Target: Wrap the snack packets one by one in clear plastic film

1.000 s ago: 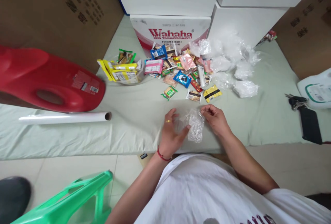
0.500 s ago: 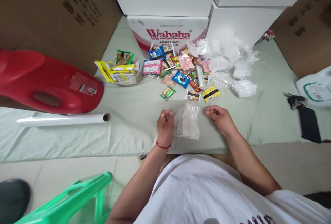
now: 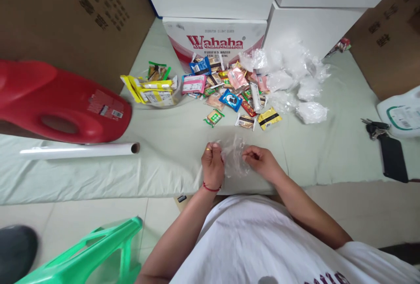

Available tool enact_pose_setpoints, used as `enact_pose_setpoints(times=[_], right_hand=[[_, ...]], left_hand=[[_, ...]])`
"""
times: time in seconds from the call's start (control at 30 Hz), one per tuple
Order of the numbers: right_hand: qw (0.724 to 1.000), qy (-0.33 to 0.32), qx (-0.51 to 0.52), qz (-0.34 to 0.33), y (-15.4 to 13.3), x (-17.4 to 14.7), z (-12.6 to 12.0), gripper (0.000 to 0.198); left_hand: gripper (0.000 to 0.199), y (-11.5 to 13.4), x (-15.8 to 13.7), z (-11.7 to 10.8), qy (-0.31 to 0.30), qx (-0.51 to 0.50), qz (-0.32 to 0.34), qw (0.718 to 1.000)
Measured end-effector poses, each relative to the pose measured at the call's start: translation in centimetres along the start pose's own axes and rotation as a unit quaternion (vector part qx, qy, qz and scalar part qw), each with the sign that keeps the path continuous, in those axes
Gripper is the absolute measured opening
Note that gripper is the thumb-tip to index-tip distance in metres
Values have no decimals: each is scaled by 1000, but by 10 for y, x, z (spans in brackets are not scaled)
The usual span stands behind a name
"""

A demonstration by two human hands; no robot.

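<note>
My left hand (image 3: 212, 166) is closed on the left side of a clear plastic bag (image 3: 235, 159), thumb on top. At the bag's right edge, my right hand (image 3: 261, 161) has its thumb and fingertips pinched on the thin film. The bag looks crumpled between the two hands, just above the cloth. Beyond them lies a heap of small wrapped snacks, with a green-and-white packet (image 3: 214, 118), a brown-and-white packet (image 3: 246, 121) and a yellow packet (image 3: 269, 118) at its near side. To its right is a pile of crinkled clear bags (image 3: 282, 81).
A clear container (image 3: 177, 93) with yellow packets stands left of the heap, before a Wahaha carton (image 3: 216, 34). Farther left are a red jug (image 3: 65, 104) and a white roll (image 3: 82, 151). Keys, a black phone (image 3: 393, 157) and a white bottle (image 3: 402, 111) lie right.
My right hand has moved left and taken the bag's right edge. The bag has gone from hanging flat off my left hand to bunched between both hands.
</note>
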State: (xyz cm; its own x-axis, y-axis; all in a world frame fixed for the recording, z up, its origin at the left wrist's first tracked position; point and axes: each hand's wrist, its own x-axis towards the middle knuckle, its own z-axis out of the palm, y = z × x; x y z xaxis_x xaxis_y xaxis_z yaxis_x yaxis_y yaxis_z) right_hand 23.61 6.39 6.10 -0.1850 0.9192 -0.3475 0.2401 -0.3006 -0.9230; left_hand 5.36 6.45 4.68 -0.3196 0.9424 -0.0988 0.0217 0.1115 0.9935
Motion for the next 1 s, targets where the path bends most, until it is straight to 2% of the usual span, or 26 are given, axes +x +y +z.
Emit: enact_pose_setpoints(times=[0.1,0.2,0.33,0.47,0.57,0.7,0.8,0.9,1.0], right_hand=[[998,35,49,0,-1,3,-16,36],[994,83,65,-7,-5,8,-23,40],[993,103,38,-49,-14,26,-7,43],[990,109,16,-85,-20,39,0,32],[989,132,46,-50,-19,35,-22,35],[984,149,91,22,-11,13,-67,44],[984,139,98,61,-3,-11,-91,48],[986,122,73,91,6,-31,-102,50],[977,191,37,81,11,-36,-105,49]], left_hand=[[48,-2,3,-6,26,-4,-6,1000],[49,-3,3,-7,26,-2,-1,1000],[50,-1,-3,-3,-9,9,14,1000],[50,1,-1,-8,-11,25,22,999],[47,-2,13,-21,32,37,26,998],[44,-3,39,-33,56,44,47,996],[45,1,60,-28,30,57,86,994],[45,3,78,-16,-14,44,107,993],[46,0,90,-6,-40,23,109,993]])
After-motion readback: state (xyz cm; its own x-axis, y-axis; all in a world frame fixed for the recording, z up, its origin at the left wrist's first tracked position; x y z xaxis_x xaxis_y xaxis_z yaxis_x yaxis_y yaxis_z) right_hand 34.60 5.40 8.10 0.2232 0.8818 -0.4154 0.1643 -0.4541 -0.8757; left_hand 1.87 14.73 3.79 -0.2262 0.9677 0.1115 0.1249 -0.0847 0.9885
